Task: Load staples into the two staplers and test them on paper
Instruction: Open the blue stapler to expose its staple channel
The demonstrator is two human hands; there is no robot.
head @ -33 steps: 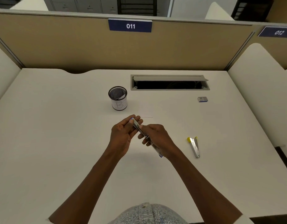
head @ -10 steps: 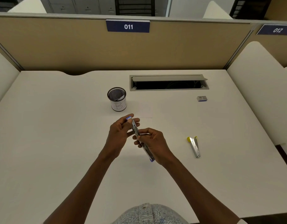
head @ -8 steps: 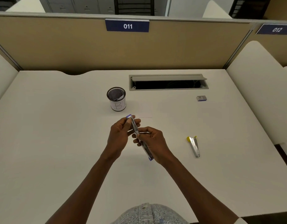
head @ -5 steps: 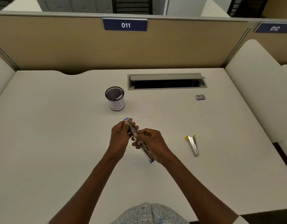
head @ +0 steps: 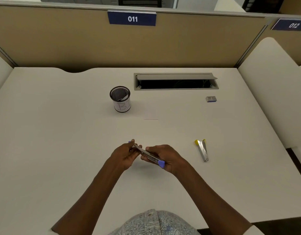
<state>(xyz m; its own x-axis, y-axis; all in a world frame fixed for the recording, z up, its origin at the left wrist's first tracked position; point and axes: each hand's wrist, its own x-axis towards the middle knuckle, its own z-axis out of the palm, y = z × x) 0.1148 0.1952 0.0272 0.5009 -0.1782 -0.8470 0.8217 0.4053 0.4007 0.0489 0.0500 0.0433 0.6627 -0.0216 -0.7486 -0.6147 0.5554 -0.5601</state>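
I see a white desk (head: 53, 133); on it a mesh cup (head: 120, 98) marked B beyond my fingers, a yellow-tipped stapler (head: 202, 149) lying flat off to the right of them, a small staple box (head: 211, 99) far right beyond, faint paper sheet (head: 150, 114) just beyond the fingers

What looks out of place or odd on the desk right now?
Little stands out. The grey cable hatch at the back of the white desk stands open. The yellow-tipped metal stapler lies untouched, right of both hands.
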